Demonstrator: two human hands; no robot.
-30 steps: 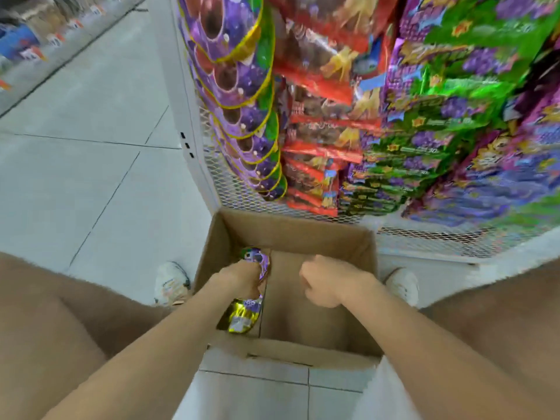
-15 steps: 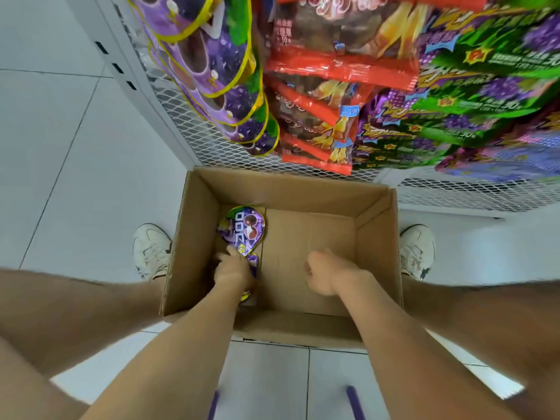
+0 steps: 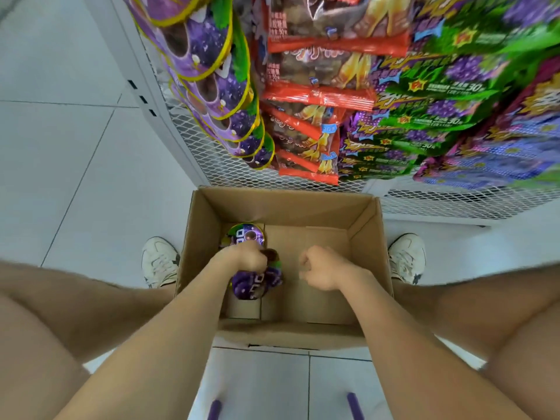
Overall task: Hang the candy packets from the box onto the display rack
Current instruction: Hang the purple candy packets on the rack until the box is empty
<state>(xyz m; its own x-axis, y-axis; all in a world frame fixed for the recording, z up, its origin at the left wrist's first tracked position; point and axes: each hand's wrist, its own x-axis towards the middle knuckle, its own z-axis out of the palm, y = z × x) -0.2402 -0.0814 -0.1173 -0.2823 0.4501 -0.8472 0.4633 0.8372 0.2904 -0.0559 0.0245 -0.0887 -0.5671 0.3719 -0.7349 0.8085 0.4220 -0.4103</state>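
Tiled floor [image 3: 75, 177] took up the whole left side, wide open out there. The white mesh display rack [image 3: 218, 165] ran across the far side and was packed. It had round purple packets [image 3: 212, 86] on the left, red packets [image 3: 318, 95] in the middle and green packets [image 3: 439, 116] to the right, all crowded against each other.

The cardboard box [image 3: 281, 204] sat on the floor with its far rim right by the foot of the rack, squeezed between the left shoe [image 3: 159, 260] and right shoe [image 3: 406, 256]. The right half of its bottom was bare cardboard, so plenty of room in there.

The left hand [image 3: 245, 257] was down in the left part of the box gripping a candy packet [image 3: 251, 283], which hung scrunched under it. The right hand [image 3: 322, 268] hovered near it over the middle, curled into a fist with nothing in it. A second packet [image 3: 247, 233] lay in the far left corner, close against the left wall.
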